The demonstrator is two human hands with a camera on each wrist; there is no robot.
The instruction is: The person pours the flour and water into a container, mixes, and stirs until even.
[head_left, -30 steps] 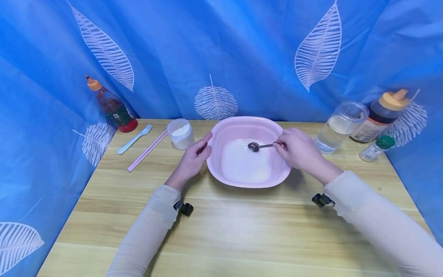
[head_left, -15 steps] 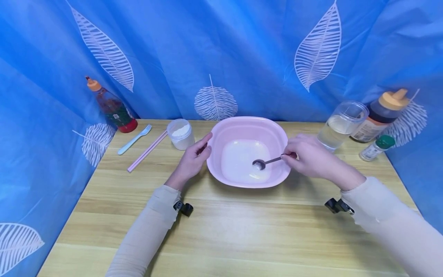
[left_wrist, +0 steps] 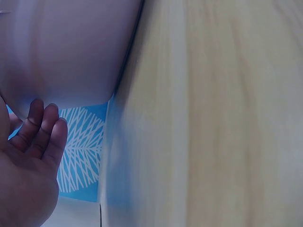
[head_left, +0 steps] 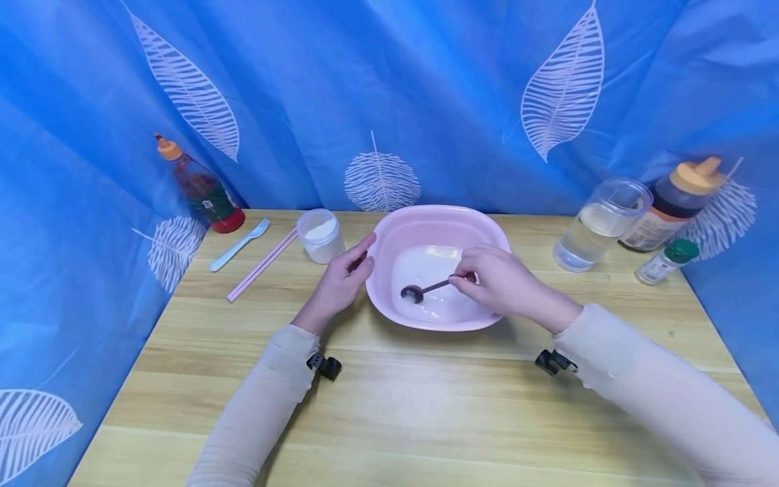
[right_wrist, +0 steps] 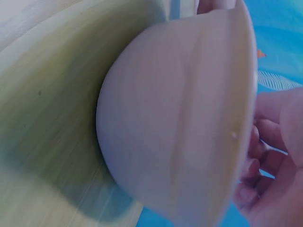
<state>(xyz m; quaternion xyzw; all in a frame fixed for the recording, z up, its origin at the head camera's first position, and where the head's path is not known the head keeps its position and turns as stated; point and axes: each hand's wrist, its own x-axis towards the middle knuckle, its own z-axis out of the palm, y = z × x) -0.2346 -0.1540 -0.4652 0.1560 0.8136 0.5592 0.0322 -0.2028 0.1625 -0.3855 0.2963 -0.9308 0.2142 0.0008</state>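
Note:
A pink plastic basin (head_left: 439, 324) stands on the table, its floor covered by a shiny whitish layer. At the basin's left side is my left hand (head_left: 338, 281), with its fingertips against the outer wall under the rim; in the left wrist view those fingers (left_wrist: 40, 130) are nearly straight. My right hand (head_left: 502, 279) reaches over the basin's right side and pinches the handle of a small dark spoon (head_left: 412, 293). The spoon's bowl lies low in the basin, left of its middle. In the right wrist view the basin's wall hides the spoon, and curled fingers (right_wrist: 258, 156) show beyond the rim.
Left of the basin are a jar of white powder (head_left: 321, 238), pink chopsticks (head_left: 262, 266), a light blue fork (head_left: 239, 246) and a red sauce bottle (head_left: 209, 193). To the right stand a cup of clear liquid (head_left: 587, 233), a dark sauce bottle (head_left: 660, 213) and a green-capped shaker (head_left: 666, 262).
My right hand has carried the spoon from the basin's back, round its right front, to the left front. The left hand and the basin stay in place.

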